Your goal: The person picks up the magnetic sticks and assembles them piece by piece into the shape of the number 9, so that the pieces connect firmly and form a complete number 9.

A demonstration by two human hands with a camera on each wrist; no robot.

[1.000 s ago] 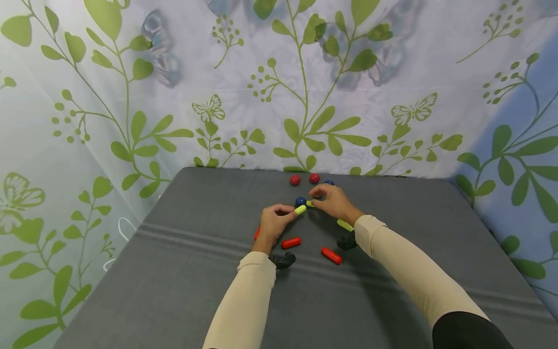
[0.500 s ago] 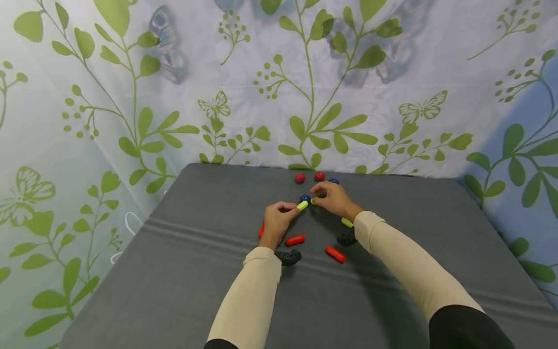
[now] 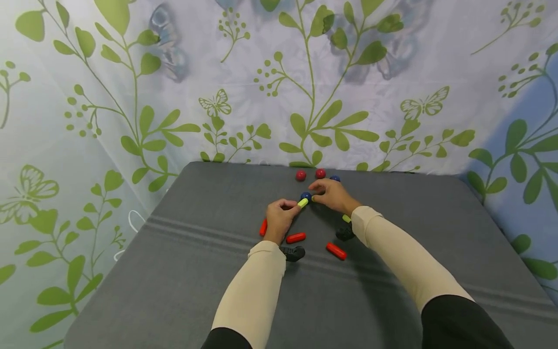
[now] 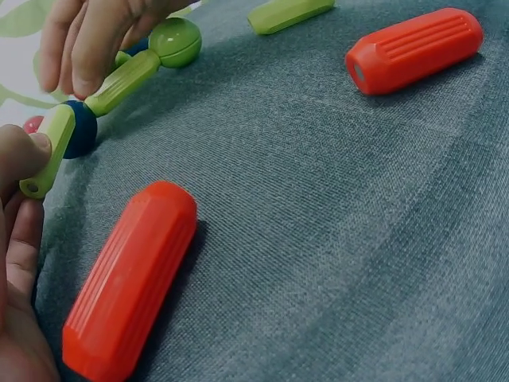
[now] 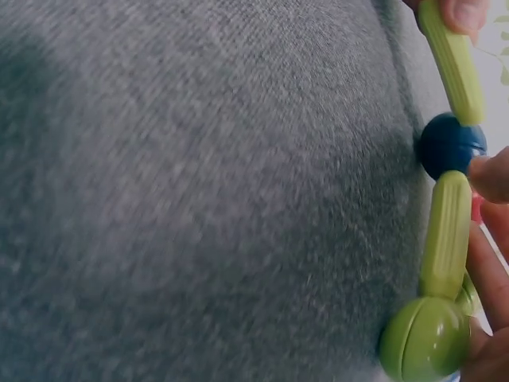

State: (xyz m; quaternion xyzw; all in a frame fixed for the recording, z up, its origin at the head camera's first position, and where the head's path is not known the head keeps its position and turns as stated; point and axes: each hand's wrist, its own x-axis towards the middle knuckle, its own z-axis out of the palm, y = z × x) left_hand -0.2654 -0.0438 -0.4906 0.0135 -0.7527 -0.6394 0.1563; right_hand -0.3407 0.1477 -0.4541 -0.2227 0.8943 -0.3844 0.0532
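Observation:
In the head view my left hand [image 3: 277,219] pinches a yellow-green rod [image 4: 49,155] between thumb and fingers. Its far end meets a dark blue ball [image 5: 450,147]; whether it is seated there I cannot tell. My right hand [image 3: 333,196] holds the ball near its joint with a second green rod [image 5: 447,235], the thumb touching the ball. That rod runs from the blue ball to a green ball [image 4: 175,41]. Part of another green piece [image 5: 468,294] shows behind it, mostly hidden by the right fingers.
On the grey table [image 3: 174,291] lie red rods [image 3: 296,237] [image 3: 336,251] [image 3: 263,227] around the hands. A loose green rod [image 4: 290,12] lies by the right wrist. Two red balls [image 3: 301,175] [image 3: 320,173] and another blue ball [image 3: 335,178] sit near the back edge, before a patterned curtain [image 3: 244,72].
The rod in my left hand has come up against the blue ball and now overlaps it in the head view. The right hand stays near the ball. The head view has shifted slightly.

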